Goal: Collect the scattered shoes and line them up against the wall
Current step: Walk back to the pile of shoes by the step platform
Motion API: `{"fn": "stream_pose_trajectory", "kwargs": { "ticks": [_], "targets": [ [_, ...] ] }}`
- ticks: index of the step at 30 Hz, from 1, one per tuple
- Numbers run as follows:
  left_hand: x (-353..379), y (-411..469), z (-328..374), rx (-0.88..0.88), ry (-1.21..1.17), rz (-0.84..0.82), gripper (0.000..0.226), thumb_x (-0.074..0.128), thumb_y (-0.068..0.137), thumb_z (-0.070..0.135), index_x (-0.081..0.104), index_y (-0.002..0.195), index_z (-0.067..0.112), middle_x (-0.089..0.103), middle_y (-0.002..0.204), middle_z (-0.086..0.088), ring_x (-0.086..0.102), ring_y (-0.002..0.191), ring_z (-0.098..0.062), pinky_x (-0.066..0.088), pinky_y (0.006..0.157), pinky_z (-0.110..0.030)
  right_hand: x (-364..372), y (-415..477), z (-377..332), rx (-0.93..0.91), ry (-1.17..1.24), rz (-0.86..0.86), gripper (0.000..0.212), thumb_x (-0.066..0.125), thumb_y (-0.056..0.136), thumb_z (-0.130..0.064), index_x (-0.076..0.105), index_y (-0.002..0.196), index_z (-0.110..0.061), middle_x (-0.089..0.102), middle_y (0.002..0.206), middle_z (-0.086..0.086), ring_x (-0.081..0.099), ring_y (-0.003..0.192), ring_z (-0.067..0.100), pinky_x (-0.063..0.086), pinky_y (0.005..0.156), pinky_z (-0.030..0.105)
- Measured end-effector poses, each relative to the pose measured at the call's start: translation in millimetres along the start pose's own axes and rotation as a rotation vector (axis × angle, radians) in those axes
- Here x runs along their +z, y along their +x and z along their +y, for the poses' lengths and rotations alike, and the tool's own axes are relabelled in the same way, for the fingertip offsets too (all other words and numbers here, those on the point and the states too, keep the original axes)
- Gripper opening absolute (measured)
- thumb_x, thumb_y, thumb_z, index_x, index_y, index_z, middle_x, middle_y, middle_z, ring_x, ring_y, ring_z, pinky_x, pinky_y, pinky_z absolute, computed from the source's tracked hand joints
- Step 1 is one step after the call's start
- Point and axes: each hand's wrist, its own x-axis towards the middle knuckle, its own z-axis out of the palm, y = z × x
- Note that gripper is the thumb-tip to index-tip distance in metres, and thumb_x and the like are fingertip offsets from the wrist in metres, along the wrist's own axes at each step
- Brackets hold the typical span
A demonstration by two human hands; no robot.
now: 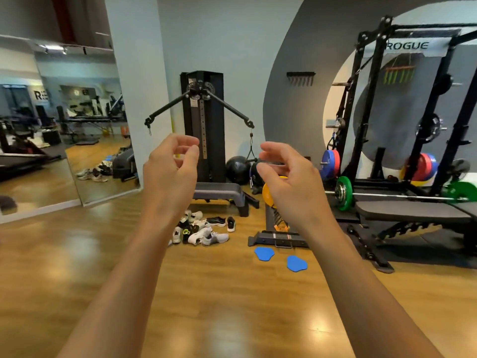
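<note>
in a gym, we raise both arms in front of us: our left hand (169, 174) and right hand (286, 182) hover side by side, apart, at about the same height, palms turned toward each other, the fingers of each loosely curled and gripping nothing. the shoes (200, 228) lie in a jumbled heap on the wooden floor (219, 306) well beyond our hands, mostly white and grey pairs piled over one another, with two black shoes (216, 221) at the heap's right edge. the heap sits just in front of a grey step platform (219, 191), which stands at the foot of a black cable machine (204, 125) against the pale wall (232, 34). to the right of the shoes, two blue pads (264, 254) rest flat on the floor near a low black stand (277, 239). further right stands a black rack (374, 99) marked "rogue", with a barbell carrying a green plate (344, 193) and a padded bench (413, 211). at left, a wall mirror (64, 125) reflects the room, and the shoe heap shows in it.
</note>
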Motion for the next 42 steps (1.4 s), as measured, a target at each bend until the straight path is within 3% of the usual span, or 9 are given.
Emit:
{"fn": "stream_pose_trajectory", "kwargs": {
  "ticks": [3, 7, 10, 19, 23, 26, 29, 35, 42],
  "targets": [
    [29, 44, -40, 0.006, 0.040, 0.010, 0.011, 0.052, 0.097, 0.025, 0.060, 0.103, 0.030, 0.064, 0.097, 0.009, 0.061, 0.081, 0.000, 0.052, 0.065, -0.019, 34, 56, 43, -0.009, 0.050, -0.027, 0.037, 0.055, 0.095, -0.026, 0.052, 0.131, -0.028, 0.059, 0.121, -0.012, 0.053, 0.089, -0.018, 0.038, 0.067, -0.007],
    [58, 105, -89, 0.003, 0.087, 0.046, 0.012, 0.053, 0.096, 0.024, 0.062, 0.100, 0.031, 0.063, 0.090, 0.016, 0.061, 0.074, 0.003, 0.054, 0.064, -0.023, 81, 134, 92, -0.017, 0.100, -0.060, 0.036, 0.055, 0.094, -0.025, 0.053, 0.130, -0.027, 0.061, 0.121, -0.010, 0.054, 0.093, -0.014, 0.040, 0.070, -0.006],
    [73, 146, -136, -0.020, 0.149, 0.071, 0.012, 0.054, 0.096, 0.023, 0.063, 0.101, 0.029, 0.062, 0.089, 0.015, 0.060, 0.073, 0.002, 0.052, 0.062, -0.021, 123, 180, 126, -0.003, 0.123, -0.105, 0.035, 0.055, 0.094, -0.025, 0.054, 0.130, -0.028, 0.060, 0.117, -0.014, 0.052, 0.086, -0.021, 0.040, 0.067, -0.006],
    [135, 273, -308, -0.079, 0.140, 0.097, 0.012, 0.054, 0.095, 0.026, 0.063, 0.103, 0.026, 0.065, 0.093, 0.007, 0.064, 0.083, -0.013, 0.057, 0.075, -0.040, 254, 308, 247, 0.025, 0.108, -0.180, 0.035, 0.055, 0.094, -0.025, 0.054, 0.129, -0.028, 0.061, 0.120, -0.012, 0.053, 0.090, -0.019, 0.042, 0.071, -0.004],
    [172, 336, -378, -0.094, 0.132, 0.060, 0.012, 0.054, 0.095, 0.027, 0.063, 0.102, 0.026, 0.065, 0.092, 0.007, 0.063, 0.082, -0.013, 0.056, 0.073, -0.033, 304, 372, 291, 0.045, 0.074, -0.178, 0.035, 0.056, 0.094, -0.025, 0.054, 0.129, -0.027, 0.062, 0.121, -0.010, 0.055, 0.094, -0.014, 0.046, 0.075, 0.000],
    [203, 372, -427, -0.126, 0.137, 0.017, 0.011, 0.054, 0.094, 0.025, 0.063, 0.100, 0.026, 0.064, 0.088, 0.009, 0.062, 0.079, -0.010, 0.049, 0.064, -0.018, 333, 415, 328, 0.084, 0.060, -0.167, 0.034, 0.056, 0.094, -0.025, 0.055, 0.128, -0.027, 0.062, 0.120, -0.010, 0.057, 0.095, -0.010, 0.051, 0.083, 0.015],
    [233, 402, -478, -0.149, 0.152, -0.024, 0.011, 0.054, 0.094, 0.023, 0.063, 0.100, 0.025, 0.063, 0.087, 0.010, 0.059, 0.074, -0.005, 0.041, 0.056, -0.006, 368, 453, 371, 0.124, 0.054, -0.170, 0.034, 0.056, 0.094, -0.025, 0.055, 0.128, -0.026, 0.062, 0.120, -0.009, 0.058, 0.095, -0.007, 0.050, 0.084, 0.016],
    [303, 459, -584, -0.237, 0.200, -0.090, 0.014, 0.052, 0.095, 0.026, 0.064, 0.104, 0.024, 0.062, 0.091, 0.014, 0.060, 0.080, -0.002, 0.043, 0.062, -0.013, 450, 524, 473, 0.213, 0.093, -0.206, 0.034, 0.056, 0.094, -0.025, 0.055, 0.128, -0.025, 0.062, 0.119, -0.010, 0.058, 0.100, -0.004, 0.048, 0.080, 0.009],
    [373, 531, -700, -0.340, 0.245, -0.168, 0.014, 0.052, 0.093, 0.026, 0.064, 0.101, 0.025, 0.063, 0.089, 0.013, 0.059, 0.080, -0.001, 0.043, 0.059, -0.006, 540, 600, 585, 0.343, 0.103, -0.271, 0.033, 0.058, 0.091, -0.023, 0.058, 0.124, -0.023, 0.064, 0.112, -0.009, 0.059, 0.091, -0.007, 0.048, 0.077, 0.008]
  ]
}}
